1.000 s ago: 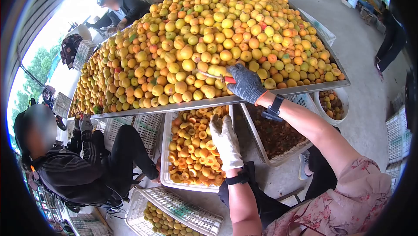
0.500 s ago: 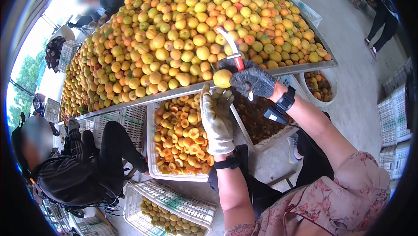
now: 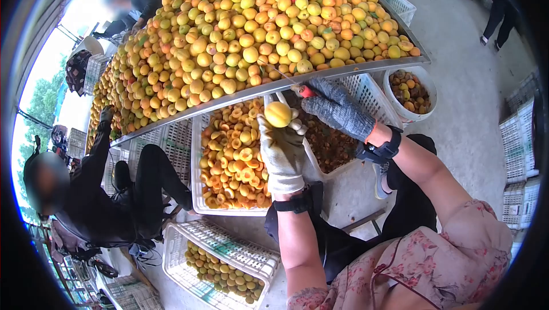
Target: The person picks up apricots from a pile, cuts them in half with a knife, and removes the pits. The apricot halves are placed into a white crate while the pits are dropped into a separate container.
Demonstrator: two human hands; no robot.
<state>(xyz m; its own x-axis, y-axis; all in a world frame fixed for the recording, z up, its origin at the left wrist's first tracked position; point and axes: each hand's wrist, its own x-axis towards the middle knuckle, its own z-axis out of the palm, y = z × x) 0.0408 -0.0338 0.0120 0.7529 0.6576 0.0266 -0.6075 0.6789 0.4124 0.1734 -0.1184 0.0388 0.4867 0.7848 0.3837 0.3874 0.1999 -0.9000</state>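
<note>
My left hand (image 3: 281,153), in a pale work glove, is closed around a whole yellow apricot (image 3: 278,114) below the table's metal edge. Just right of it, my right hand (image 3: 337,108), in a dark grey knitted glove, grips a knife by its red handle (image 3: 306,91). The thin blade points up and left toward the heap and is hard to make out. Under my left hand stands a white crate of halved apricots (image 3: 234,161). Beneath my right hand, another crate holds brown pits and scraps (image 3: 331,144).
A large heap of apricots (image 3: 229,41) covers the metal-rimmed table (image 3: 366,70). A white bucket (image 3: 410,118) with fruit scraps stands right. A tilted crate (image 3: 223,230) of small greenish fruit lies at the front. A co-worker in black (image 3: 108,196) sits left, one hand at the heap.
The apricot has gone from my right hand to my left. My right hand, still on the knife, has dropped slightly and turned the blade leftward. The co-worker's arm now reaches up to the heap.
</note>
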